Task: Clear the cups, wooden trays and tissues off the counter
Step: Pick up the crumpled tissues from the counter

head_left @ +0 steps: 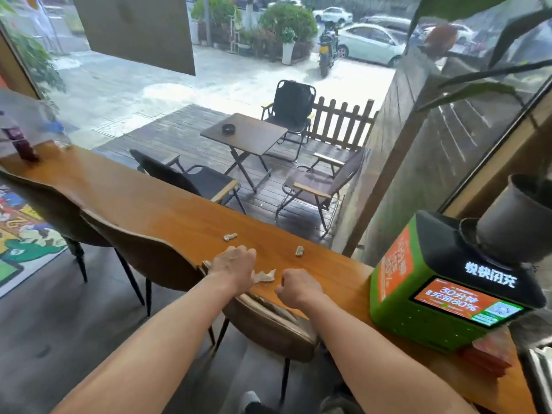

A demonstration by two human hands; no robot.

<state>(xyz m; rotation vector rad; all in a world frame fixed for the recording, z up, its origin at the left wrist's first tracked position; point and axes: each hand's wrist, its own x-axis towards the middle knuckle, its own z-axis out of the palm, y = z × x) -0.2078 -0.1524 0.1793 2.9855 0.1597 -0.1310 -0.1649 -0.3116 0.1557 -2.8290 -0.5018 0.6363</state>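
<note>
A long wooden counter point(143, 201) runs along the window. Three crumpled tissue scraps lie on it: one point(230, 236) further back, one point(299, 251) to the right, and a larger one point(265, 276) at the front edge. My left hand point(234, 265) rests on the counter with curled fingers, touching the larger tissue's left side. My right hand point(294, 286) is a loose fist just right of that tissue, with nothing seen in it. No cups or wooden trays are in view.
A green power-bank station point(433, 294) stands on the counter at the right, with a dark plant pot point(513, 219) on top. Brown chairs point(143, 249) are pushed under the counter. A dark object point(25, 149) stands at the far left end.
</note>
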